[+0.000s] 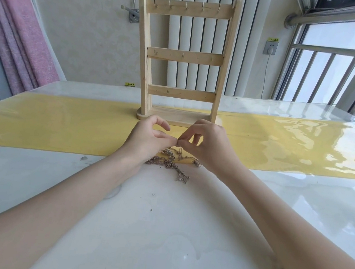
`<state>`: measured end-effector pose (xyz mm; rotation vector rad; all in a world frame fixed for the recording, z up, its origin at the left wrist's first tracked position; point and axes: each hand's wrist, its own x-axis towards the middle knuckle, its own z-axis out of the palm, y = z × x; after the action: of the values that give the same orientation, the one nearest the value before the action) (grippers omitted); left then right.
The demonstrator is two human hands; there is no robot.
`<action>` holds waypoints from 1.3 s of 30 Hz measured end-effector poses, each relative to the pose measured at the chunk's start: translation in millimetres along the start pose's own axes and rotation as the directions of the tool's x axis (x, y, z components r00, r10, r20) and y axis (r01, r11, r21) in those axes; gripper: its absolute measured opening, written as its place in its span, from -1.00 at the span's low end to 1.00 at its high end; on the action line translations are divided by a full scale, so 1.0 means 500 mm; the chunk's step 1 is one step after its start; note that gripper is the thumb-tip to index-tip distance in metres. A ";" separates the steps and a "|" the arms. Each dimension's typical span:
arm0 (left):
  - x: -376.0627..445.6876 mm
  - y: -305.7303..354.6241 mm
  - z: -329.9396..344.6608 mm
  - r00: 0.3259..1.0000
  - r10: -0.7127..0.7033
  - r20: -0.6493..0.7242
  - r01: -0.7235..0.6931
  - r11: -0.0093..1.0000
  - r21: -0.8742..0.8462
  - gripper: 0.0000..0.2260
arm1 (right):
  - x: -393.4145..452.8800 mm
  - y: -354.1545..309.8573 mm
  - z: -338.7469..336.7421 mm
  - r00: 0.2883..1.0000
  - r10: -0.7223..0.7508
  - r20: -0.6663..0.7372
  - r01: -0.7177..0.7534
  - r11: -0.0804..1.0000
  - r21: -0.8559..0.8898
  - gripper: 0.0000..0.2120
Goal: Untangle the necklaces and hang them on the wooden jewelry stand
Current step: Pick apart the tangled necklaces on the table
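two bare forearms reach in from the near edge of the tabletop (36, 176), a glossy white surface under a clear cover, and meet near its middle. the left hand (149, 141) and right hand (206, 145) are fingertip to fingertip, each pinching a fine bit of chain between thumb and forefinger, with the other fingers curled loosely above. a thin strand hangs from the pinch down to the necklaces (170, 163).

the necklaces lie in one tangled heap just under the hands, straddling the near edge of a yellow runner (52, 125) that crosses the tabletop from left to right. the heap is made of dull gold-toned metal chains with small ornate links and charms. its long axis runs roughly left to right, and one tail trails toward the near edge, ending in a star-like pendant (182, 177) that rests on the white surface. how many necklaces are in the heap cannot be told.

just beyond the hands, on the runner toward the far edge, the stand (183, 58) is upright and faces the camera. it is pale wood, with two side posts, three crossbars and a flat base. small metal hooks (186, 5) line the top bar and nothing hangs from them.

behind the tabletop are a white radiator (204, 38), a pink curtain (19, 30) on the left and a barred window (332, 69) on the right.
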<state>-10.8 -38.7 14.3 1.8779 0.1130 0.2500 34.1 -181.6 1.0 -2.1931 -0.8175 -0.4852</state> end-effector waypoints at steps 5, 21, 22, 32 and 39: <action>0.003 -0.001 -0.001 1.000 0.002 0.020 -0.003 0.999 0.035 -0.76 | -0.003 -0.009 0.003 0.998 -0.054 0.013 0.055 0.993 -0.105 -0.99; -0.001 0.002 0.002 0.920 0.390 0.029 -0.377 0.862 0.338 -0.74 | 0.001 -0.020 -0.034 0.902 0.315 0.296 -0.410 0.838 0.359 -0.87; -0.001 0.001 0.002 0.925 0.378 0.032 -0.366 0.868 0.335 -0.75 | 0.001 -0.018 -0.036 0.898 0.314 0.308 -0.412 0.845 0.341 -0.86; -0.004 0.004 0.010 0.961 0.258 0.103 -0.277 0.924 0.264 -0.79 | -0.004 -0.018 -0.031 0.856 0.379 0.352 -0.514 0.698 0.499 -0.77; -0.006 0.008 0.004 0.936 0.304 0.176 -0.352 0.819 0.454 -0.76 | -0.006 -0.022 -0.019 0.872 0.374 0.315 -0.472 0.813 0.341 -0.78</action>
<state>-13.2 -42.5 16.9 2.4035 -0.2441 0.3951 23.4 -184.0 11.1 -1.9659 -0.4579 0.1675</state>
